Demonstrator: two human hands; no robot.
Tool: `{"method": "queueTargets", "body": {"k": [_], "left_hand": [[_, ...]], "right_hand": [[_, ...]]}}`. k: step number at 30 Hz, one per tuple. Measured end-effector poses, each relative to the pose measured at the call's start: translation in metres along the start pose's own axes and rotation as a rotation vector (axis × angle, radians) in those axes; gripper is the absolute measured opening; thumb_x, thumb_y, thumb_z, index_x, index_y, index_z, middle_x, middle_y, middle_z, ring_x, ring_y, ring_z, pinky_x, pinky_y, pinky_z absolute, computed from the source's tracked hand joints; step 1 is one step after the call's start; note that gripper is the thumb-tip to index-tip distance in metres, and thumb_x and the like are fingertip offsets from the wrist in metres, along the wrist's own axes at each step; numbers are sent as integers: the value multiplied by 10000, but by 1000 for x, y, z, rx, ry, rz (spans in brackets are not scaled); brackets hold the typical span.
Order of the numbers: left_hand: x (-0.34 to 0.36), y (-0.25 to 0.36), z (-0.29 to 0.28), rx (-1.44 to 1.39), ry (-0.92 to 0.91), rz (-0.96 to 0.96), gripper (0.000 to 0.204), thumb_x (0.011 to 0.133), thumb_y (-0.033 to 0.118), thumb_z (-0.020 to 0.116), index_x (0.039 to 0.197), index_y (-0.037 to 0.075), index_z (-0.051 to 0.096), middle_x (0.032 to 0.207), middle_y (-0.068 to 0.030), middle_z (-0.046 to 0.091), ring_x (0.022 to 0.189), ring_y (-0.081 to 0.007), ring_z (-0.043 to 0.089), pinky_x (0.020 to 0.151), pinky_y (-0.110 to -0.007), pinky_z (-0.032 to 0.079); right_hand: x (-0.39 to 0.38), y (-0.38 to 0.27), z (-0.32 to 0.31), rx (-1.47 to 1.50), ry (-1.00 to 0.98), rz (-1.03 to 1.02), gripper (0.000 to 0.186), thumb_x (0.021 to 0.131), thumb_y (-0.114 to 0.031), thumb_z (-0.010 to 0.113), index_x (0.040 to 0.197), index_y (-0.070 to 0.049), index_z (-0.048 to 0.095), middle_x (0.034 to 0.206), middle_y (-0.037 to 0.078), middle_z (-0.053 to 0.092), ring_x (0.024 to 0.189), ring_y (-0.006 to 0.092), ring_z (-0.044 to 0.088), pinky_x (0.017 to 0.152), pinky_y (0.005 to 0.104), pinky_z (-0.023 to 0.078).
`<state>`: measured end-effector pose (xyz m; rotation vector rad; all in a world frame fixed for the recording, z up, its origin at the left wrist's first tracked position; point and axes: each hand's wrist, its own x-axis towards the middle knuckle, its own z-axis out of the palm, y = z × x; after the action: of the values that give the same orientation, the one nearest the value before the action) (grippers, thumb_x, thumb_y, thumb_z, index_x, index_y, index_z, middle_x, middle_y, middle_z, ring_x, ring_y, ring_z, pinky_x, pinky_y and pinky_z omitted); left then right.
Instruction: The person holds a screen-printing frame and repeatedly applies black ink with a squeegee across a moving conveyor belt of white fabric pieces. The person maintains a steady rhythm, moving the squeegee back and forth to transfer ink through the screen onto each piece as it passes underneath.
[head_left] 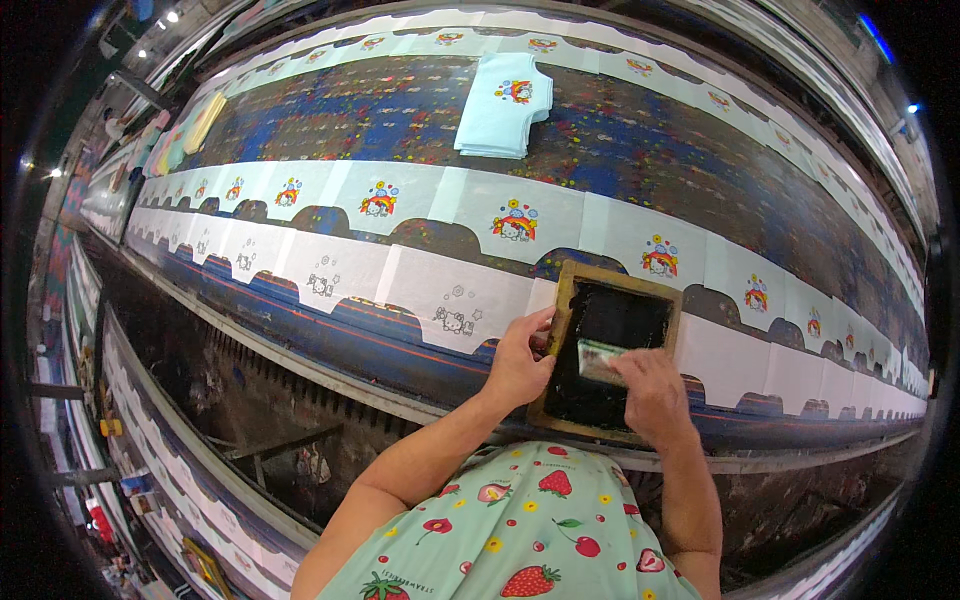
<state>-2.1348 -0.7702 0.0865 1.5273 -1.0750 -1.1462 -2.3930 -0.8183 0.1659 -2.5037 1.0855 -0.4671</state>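
Observation:
A wooden-edged printing screen (pixel 660 292) with dark ink over its mesh lies on the near row of pale fabric pieces. My left hand (pixel 520 362) grips the screen's left edge, with part of the fingers hidden. Inside the frame, my right hand (pixel 655 395) is closed on a squeegee (pixel 598 362), a flat pale blade tilted against the inky mesh; this hand is slightly blurred. Just left of the screen, a pink-white fabric piece (pixel 425 285) bears a black outline print of cartoon figures and flowers. The fabric under the screen is hidden.
Beyond the near row runs a row of fabric pieces (pixel 400 190) with coloured rainbow prints. A folded stack of light blue cloth (pixel 497 115) sits on the paint-spotted table (pixel 350 110). More folded cloth (pixel 195 130) lies far left. The table's metal edge (pixel 330 385) borders a dark gap.

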Motion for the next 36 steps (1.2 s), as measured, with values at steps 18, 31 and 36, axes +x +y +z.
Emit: {"method": "queueTargets", "body": {"k": [18, 31, 36], "left_hand": [[-8, -1, 2, 63, 54, 147, 761, 897, -137, 747, 1614, 51, 575, 1441, -204, 653, 1231, -300, 720, 1050, -406, 604], [-29, -22, 19, 289, 142, 432, 604, 810, -109, 734, 1393, 46, 747, 1585, -261, 604, 1486, -463, 563, 1265, -520, 442], [-27, -21, 22, 263, 135, 427, 563, 799, -137, 710, 1320, 62, 781, 1606, -266, 592, 1506, -450, 558, 1266, -502, 440]], "right_hand": [[-74, -58, 10, 36, -107, 40, 457, 818, -109, 851, 1268, -89, 777, 1301, 123, 711, 1260, 380, 660, 1093, 522, 538], [-131, -33, 32, 437, 404, 647, 444, 927, -74, 870, 1354, -48, 751, 1446, 180, 702, 1388, 376, 645, 1197, 490, 510], [-142, -24, 36, 516, 427, 551, 434, 938, -111, 876, 1356, -65, 766, 1453, 178, 721, 1377, 376, 661, 1183, 497, 522]]}}
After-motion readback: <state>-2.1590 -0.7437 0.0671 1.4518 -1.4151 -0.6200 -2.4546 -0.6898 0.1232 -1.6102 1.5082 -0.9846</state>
